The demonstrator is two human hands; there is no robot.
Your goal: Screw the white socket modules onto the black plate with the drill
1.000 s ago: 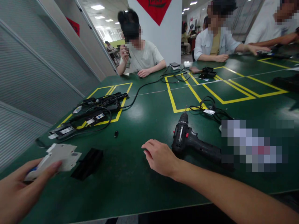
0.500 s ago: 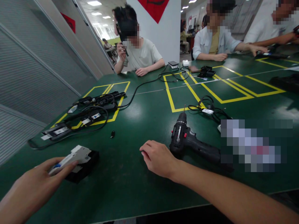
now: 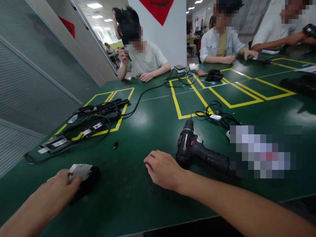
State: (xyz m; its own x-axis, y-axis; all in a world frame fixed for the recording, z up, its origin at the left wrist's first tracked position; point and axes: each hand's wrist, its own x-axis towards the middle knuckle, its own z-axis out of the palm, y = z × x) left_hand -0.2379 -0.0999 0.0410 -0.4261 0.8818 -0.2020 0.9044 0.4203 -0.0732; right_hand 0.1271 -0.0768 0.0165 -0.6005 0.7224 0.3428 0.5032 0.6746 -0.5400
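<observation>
At the lower left, my left hand (image 3: 58,187) is closed around a white plastic circuit breaker (image 3: 81,171), its lower part covered by my fingers. A black box-like piece (image 3: 92,181) lies right under and beside the breaker; whether they are joined I cannot tell. My right hand (image 3: 164,169) rests on the table with its fingers curled in, and what they may hold is hidden. Just right of it lies a black cordless drill (image 3: 186,146) on its side, its bit pointing away from me.
A small black part (image 3: 116,144) lies mid-table. Black devices with cables (image 3: 93,121) cover a yellow-taped area at left. A coiled black cable (image 3: 217,113) lies beyond the drill, near a blurred-out item (image 3: 259,148). Across the green table (image 3: 148,131) sit several people.
My left hand has turned and lowered the circuit breaker, so its blue switch no longer shows. My right hand stays curled on the table. The view has shifted slightly.
</observation>
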